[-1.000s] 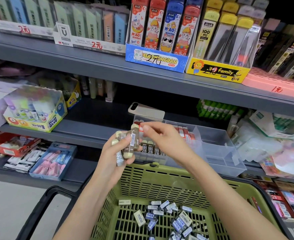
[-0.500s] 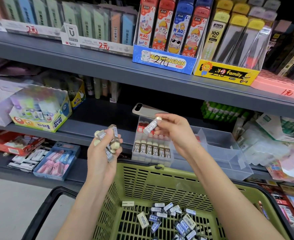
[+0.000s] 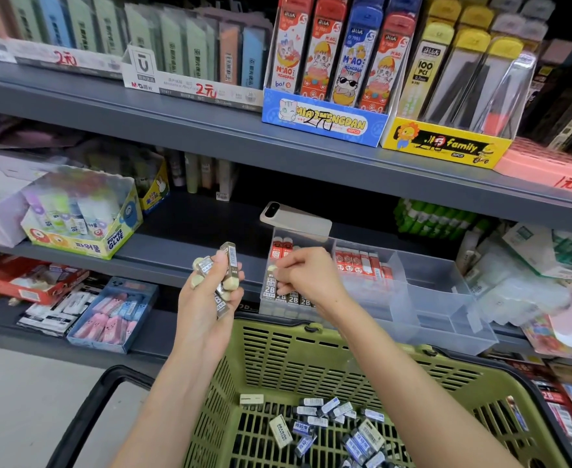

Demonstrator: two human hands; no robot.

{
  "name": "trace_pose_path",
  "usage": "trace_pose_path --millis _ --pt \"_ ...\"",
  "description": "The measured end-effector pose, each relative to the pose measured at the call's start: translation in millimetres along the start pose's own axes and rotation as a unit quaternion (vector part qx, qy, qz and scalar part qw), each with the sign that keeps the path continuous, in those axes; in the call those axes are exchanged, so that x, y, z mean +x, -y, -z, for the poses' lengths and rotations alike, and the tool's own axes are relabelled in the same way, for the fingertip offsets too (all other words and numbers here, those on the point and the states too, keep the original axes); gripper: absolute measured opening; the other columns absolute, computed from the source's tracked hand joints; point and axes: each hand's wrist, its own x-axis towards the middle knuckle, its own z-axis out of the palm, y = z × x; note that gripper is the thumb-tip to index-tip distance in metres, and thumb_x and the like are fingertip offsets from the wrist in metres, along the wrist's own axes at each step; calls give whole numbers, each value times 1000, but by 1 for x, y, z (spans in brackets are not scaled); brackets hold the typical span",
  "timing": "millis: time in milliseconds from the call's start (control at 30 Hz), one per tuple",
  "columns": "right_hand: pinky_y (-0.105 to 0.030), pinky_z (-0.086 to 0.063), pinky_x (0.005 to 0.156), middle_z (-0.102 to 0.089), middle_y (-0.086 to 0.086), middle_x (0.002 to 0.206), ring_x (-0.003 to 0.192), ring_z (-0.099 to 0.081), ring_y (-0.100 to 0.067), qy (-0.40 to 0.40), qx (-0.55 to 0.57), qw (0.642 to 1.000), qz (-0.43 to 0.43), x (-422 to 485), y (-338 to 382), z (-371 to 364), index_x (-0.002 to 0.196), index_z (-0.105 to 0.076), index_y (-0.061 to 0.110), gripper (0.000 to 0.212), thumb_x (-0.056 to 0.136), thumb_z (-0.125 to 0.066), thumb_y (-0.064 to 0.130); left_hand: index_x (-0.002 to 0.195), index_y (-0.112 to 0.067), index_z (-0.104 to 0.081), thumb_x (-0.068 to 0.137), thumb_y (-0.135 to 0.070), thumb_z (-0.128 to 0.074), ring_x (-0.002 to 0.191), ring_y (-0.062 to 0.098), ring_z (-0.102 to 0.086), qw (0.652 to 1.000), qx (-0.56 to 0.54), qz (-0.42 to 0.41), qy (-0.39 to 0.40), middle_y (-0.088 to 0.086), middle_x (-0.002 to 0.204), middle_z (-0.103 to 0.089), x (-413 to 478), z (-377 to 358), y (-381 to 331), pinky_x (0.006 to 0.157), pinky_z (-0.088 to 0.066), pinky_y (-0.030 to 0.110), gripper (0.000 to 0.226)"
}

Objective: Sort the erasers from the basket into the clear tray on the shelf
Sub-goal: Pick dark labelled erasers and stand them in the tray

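My left hand point(image 3: 207, 298) grips a bunch of grey-sleeved 2B erasers point(image 3: 227, 261) upright above the left rim of the green basket point(image 3: 311, 359). My right hand point(image 3: 306, 275) pinches a single eraser point(image 3: 272, 269) and lowers it into the left compartment of the clear tray point(image 3: 429, 298) on the shelf. A row of 2B erasers point(image 3: 279, 293) stands at that compartment's front, with red-sleeved erasers point(image 3: 362, 263) in the section to its right. Several loose erasers point(image 3: 331, 423) lie on the basket floor.
A phone point(image 3: 294, 219) lies on the shelf just behind the tray. A glue-stick box point(image 3: 82, 217) stands on the shelf at left, and a blue box of pink erasers point(image 3: 112, 315) sits one shelf lower. The tray's right compartments hold nothing visible. Packaged goods crowd the right side.
My right hand took one eraser from the bunch, carried it right and has now brought it down into the tray's left compartment. My left hand stays put with the rest.
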Motion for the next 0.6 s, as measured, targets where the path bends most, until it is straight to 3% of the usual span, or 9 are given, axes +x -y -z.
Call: trace_pose_path --millis 67,133,233,300,400,500,600 --pt "-14 -53 60 -63 1 62 45 -57 -1 -20 -33 999 29 -1 -4 -3 86 -71 8 6 84 -66 6 96 -7 -62 71 -24 -70 59 8 -62 1000 7 -1 7 6 69 -66 0 0 1 41 -40 14 32" --pt "2 -38 57 -63 8 66 47 -50 6 -42 -137 986 81 -4 -5 -4 91 -74 9 10 85 -67 14 94 -8 -62 71 -24 -70 59 8 -61 1000 21 -3 14 5 68 -65 0 0 1 41 -39 14 29" --pt "-4 -31 55 -55 18 69 59 -39 7 -69 -270 951 131 -10 -1 -6 102 -72 18 20 88 -63 27 86 -9 -62 70 -22 -70 52 6 -53 998 50 -1 31 4 64 -63 -2 -1 3 40 -37 15 21" --pt "-15 -34 59 -59 11 69 60 -42 2 -73 -201 966 143 -13 3 -5 103 -71 18 21 91 -57 29 83 -9 -60 71 -21 -70 50 6 -49 996 72 -2 49 3 63 -61 -3 -1 4 39 -35 15 20" --pt "-18 -39 52 -58 8 64 54 -48 -3 11 56 990 126 -23 16 -1 90 -68 26 17 94 -53 35 83 -9 -60 70 -23 -72 51 5 -49 992 109 -15 69 2 66 -60 -4 0 5 38 -33 16 22" --pt "-8 -35 44 -55 3 63 48 -47 1 92 83 986 111 -31 24 2 94 -65 29 6 89 -62 30 88 -9 -64 73 -29 -70 54 6 -48 984 141 -7 108 9 79 -61 -6 -1 8 37 -32 16 26" --pt "-15 -36 41 -57 -3 65 45 -47 -1 119 88 985 88 -33 25 5 92 -64 15 8 87 -66 21 92 -4 -62 77 -38 -62 51 6 -47 988 112 34 105 8 73 -59 -7 -3 14 34 -31 15 36"
